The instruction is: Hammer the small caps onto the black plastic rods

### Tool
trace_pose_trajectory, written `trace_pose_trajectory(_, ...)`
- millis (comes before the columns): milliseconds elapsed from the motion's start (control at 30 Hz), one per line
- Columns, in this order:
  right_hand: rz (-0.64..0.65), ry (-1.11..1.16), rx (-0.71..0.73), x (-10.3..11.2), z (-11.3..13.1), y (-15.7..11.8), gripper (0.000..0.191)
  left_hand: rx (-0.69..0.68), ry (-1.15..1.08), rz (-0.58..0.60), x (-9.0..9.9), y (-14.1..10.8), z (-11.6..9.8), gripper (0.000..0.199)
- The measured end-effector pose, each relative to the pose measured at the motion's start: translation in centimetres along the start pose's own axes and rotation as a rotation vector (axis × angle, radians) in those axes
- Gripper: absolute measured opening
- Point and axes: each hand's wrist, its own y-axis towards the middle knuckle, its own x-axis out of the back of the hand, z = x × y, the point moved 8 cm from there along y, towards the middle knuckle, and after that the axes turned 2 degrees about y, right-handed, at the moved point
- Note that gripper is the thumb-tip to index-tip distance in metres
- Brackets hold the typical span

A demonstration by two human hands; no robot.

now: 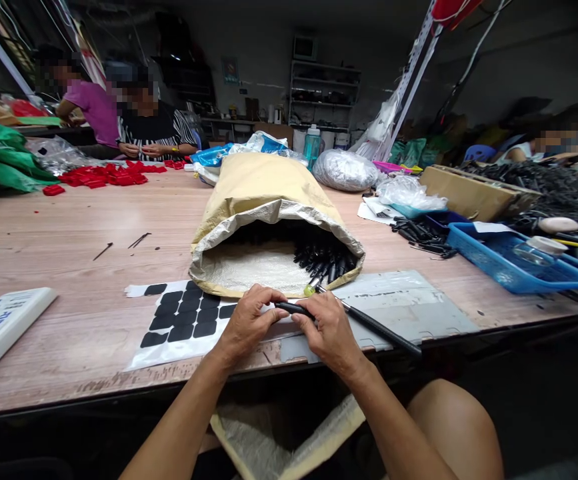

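Observation:
Between my two hands, above the table's front edge, is a short black rod-like piece (291, 308). My left hand (253, 319) pinches its left end between thumb and fingers. The fingers of my right hand (326, 327) close around its right end. A hammer (383, 328) with a black handle and a yellowish-green tip lies just beyond my right hand, partly hidden by it. Left of my left hand is a white sheet with black rounded-square stickers (183, 313). In front of both hands, an open tan sack (273, 187) lies on its side with many similar black pieces (326, 260) inside.
A grey board (409, 300) lies under the hammer. To the right are a blue basket (519, 263), a cardboard box (479, 193) and heaped black parts. A white device (9, 327) sits at left. Red pieces (103, 175) lie near a co-worker. Another open sack (289, 447) is below the table edge.

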Motion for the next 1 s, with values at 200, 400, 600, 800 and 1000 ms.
trace_pose_trajectory(200,-0.253,0.019,-0.161,0.2,0.8,-0.3,0.019,0.251,-0.515,0.107,-1.9,-0.1,2.0,0.051)
trace_pose_trajectory(400,-0.162,0.008,-0.172,-0.8,2.1,-0.5,0.027,0.315,-0.589,0.103,-1.6,-0.2,1.6,0.039)
trace_pose_trajectory(600,-0.057,-0.054,-0.166,-0.7,2.7,-1.2,0.029,0.341,-0.591,0.071,-1.6,-0.4,2.0,0.04)
trace_pose_trajectory(800,-0.021,-0.134,-0.124,1.2,2.4,-1.6,0.035,0.229,-0.443,0.054,-1.0,-0.1,1.8,0.041)
trace_pose_trajectory(1000,-0.142,-0.551,-0.271,6.4,-3.7,-2.8,0.032,0.021,0.095,0.001,-0.5,0.3,0.4,0.032)
